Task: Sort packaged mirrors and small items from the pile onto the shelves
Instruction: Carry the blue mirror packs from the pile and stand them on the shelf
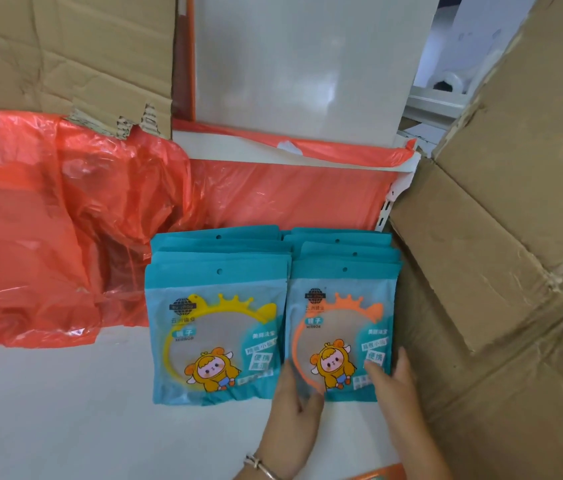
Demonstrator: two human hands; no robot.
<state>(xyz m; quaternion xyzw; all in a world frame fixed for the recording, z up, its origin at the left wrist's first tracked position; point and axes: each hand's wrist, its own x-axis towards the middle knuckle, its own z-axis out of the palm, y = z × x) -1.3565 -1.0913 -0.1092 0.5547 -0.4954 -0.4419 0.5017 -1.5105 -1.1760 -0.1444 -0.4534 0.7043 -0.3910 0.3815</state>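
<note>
**A:** Nearest first: how do the fingers stand?

**B:** Both hands lie on the front orange-framed mirror packet (pixel 339 327). The left hand (pixel 290 407), with a bracelet (pixel 261 465) at its wrist, has its fingers (pixel 287 372) straight and together along the packet's left edge, and its thumb is on the lower corner. The right hand (pixel 399 389) has its fingers (pixel 403 358) straight and together at the packet's right edge, with the thumb spread onto the face. Neither hand is curled round anything.

**A:** What room is there round them?

**B:** Right of the right fingers there is very little. A cardboard box (pixel 481 271) stands just beside the packet's edge. Left of the left fingers, the yellow-framed mirror packet (pixel 217 334) lies edge to edge with the orange one. The white shelf (pixel 65 410) runs wide toward the person and off to the left.

**A:** And what holds what?

**B:** Each front packet shows a round, crown-topped mirror through its clear window. Beyond the fingers, more teal packets sit behind each front one in two rows side by side, with the hang holes at the top. I cannot tell what the box holds. Further off, a red plastic sheet (pixel 48 220) lies crumpled to the left and also hangs below a higher shelf edge (pixel 211 147). A slotted white upright (pixel 390 197) stands to the right. A white back panel (pixel 290 64) and a torn cardboard sheet (pixel 65 46) rise furthest off.
</note>
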